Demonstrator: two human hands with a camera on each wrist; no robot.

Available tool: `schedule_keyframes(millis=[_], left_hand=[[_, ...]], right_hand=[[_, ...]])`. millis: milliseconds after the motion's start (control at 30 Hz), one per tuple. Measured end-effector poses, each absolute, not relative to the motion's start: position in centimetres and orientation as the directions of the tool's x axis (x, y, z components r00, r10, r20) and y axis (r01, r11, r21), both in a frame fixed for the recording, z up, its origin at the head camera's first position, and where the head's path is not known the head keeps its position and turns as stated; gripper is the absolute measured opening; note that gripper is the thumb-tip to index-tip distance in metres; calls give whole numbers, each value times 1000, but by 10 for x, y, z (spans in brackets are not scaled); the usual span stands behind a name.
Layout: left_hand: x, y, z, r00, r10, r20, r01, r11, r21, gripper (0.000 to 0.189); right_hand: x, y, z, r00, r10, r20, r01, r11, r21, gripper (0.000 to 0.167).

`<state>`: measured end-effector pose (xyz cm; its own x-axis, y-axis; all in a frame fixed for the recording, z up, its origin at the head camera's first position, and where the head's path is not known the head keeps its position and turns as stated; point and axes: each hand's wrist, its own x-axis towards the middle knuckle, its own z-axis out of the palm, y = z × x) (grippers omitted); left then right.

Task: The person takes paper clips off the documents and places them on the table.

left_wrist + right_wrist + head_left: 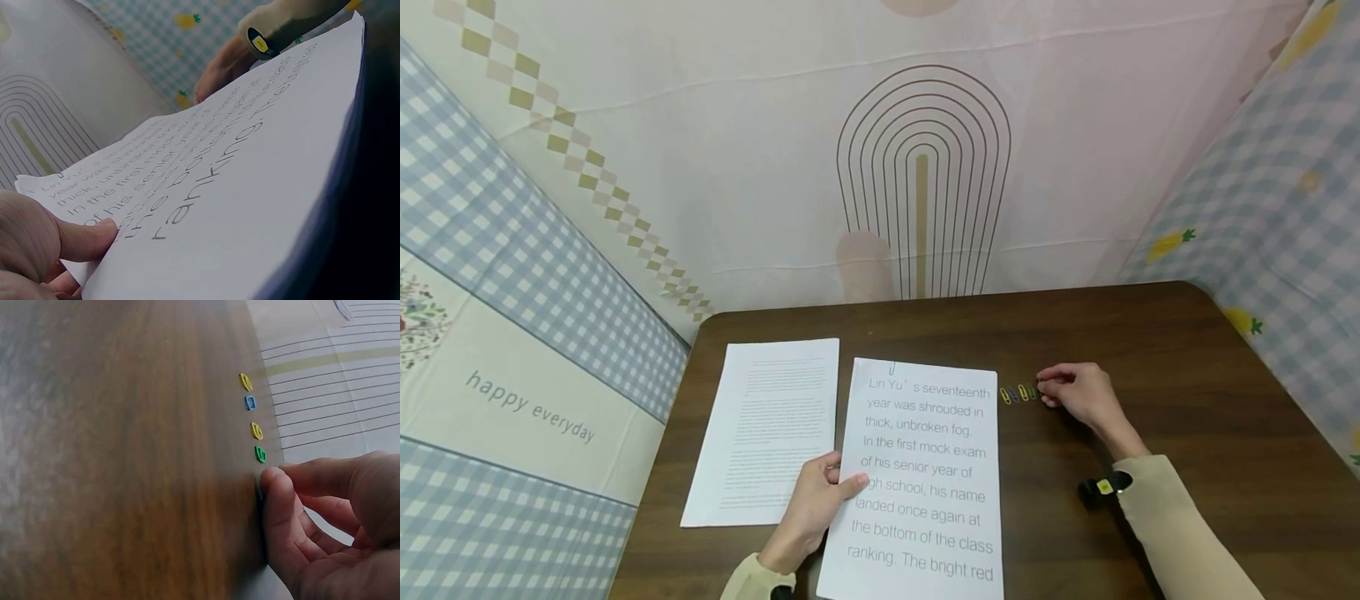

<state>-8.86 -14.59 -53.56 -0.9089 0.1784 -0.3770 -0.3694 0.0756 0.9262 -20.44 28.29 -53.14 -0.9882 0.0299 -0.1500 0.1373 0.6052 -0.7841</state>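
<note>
My left hand (814, 500) grips the left edge of a sheaf of large-print paper (925, 483), thumb on top and fingers beneath. The sheaf is tilted up toward me. A greenish paper clip (892, 367) sits on its top edge. Just right of the sheaf, my right hand (1078, 392) reaches down to the table with thumb and forefinger pinched at the end of a row of paper clips. What they pinch is mostly hidden; a sliver of a clip shows at the fingertips. Beside them lie a green clip (260, 454), yellow clips (256, 430) and a blue clip (250, 402).
A second stack of small-print paper (775, 433) lies flat on the dark wooden table (1187, 375), left of the sheaf. A patterned cloth (760, 167) hangs behind the table, with checked cloth (1292, 217) at the right side. Each wrist wears a strapped camera.
</note>
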Motion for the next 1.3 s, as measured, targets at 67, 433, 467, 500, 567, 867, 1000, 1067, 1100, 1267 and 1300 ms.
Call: schedule_keyframes(millis=[67,433,467,500,567,867,1000,1067,1100,1267,1300], left_hand=[[-89,-146,-535,-908,179,-379,-372,78,925,41],[-89,-147,-533,-904,183,-386,-381,63,923,39],[-89,-147,-533,-904,181,-387,-382,63,922,39],[-89,-146,-533,-904,180,-387,-383,61,922,39],[-89,-146,-534,-904,177,-389,-384,61,921,39],[-88,-146,-536,-907,177,-382,-378,59,924,39],[-88,-147,-537,-907,184,-378,-375,56,926,38],[-88,-147,-537,-907,184,-378,-374,58,926,38],[-88,-147,-537,-907,184,-379,-375,57,925,38],[-89,-148,-537,-904,195,-381,-379,52,924,37],[-89,-148,-537,-903,199,-381,-380,48,924,37]], right_hand=[[-205,282,-532,-990,31,-141,129,622,-772,17],[-205,277,-534,-989,44,-143,136,660,-739,17],[-206,277,-535,-989,44,-143,136,661,-738,17],[-206,277,-535,-989,46,-144,138,662,-736,17],[-205,277,-535,-988,47,-145,139,663,-735,17],[-203,276,-537,-988,60,-142,145,667,-730,16],[-202,274,-536,-990,63,-127,137,674,-726,15],[-202,274,-536,-990,66,-121,134,677,-724,15],[-202,273,-536,-991,67,-119,132,677,-724,15],[-201,274,-533,-991,64,-113,127,664,-737,17],[-201,274,-533,-991,66,-112,128,657,-743,18]])
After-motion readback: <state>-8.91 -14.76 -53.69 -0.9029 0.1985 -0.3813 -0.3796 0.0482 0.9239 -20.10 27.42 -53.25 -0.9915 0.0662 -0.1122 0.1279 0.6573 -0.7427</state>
